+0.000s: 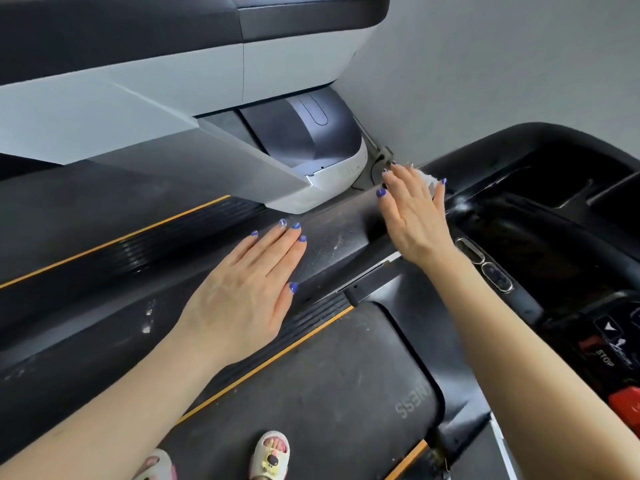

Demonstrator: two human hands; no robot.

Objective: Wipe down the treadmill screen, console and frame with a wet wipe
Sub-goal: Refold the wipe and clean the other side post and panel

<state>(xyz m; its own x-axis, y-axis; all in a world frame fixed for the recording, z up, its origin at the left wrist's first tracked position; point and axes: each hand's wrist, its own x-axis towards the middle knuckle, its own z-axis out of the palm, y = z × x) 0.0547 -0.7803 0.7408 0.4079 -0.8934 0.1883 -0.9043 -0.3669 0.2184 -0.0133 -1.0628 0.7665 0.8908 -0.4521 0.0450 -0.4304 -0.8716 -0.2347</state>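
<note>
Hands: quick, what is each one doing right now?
Left hand: open, flat on the dark treadmill rail.
Right hand: open, straight fingers pressing a crumpled white wet wipe against the glossy black console.

"STOP" on console (pixel 604 362), "NESS" on belt (pixel 412 403)

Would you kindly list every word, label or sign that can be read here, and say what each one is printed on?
"STOP", seen upside down, on the console control panel at the right.
"NESS", upside down, the visible end of a longer word on the treadmill belt; the rest is hidden.
Arrow symbols on the control buttons above "STOP": too blurred to read further.
Nothing else legible.
</note>
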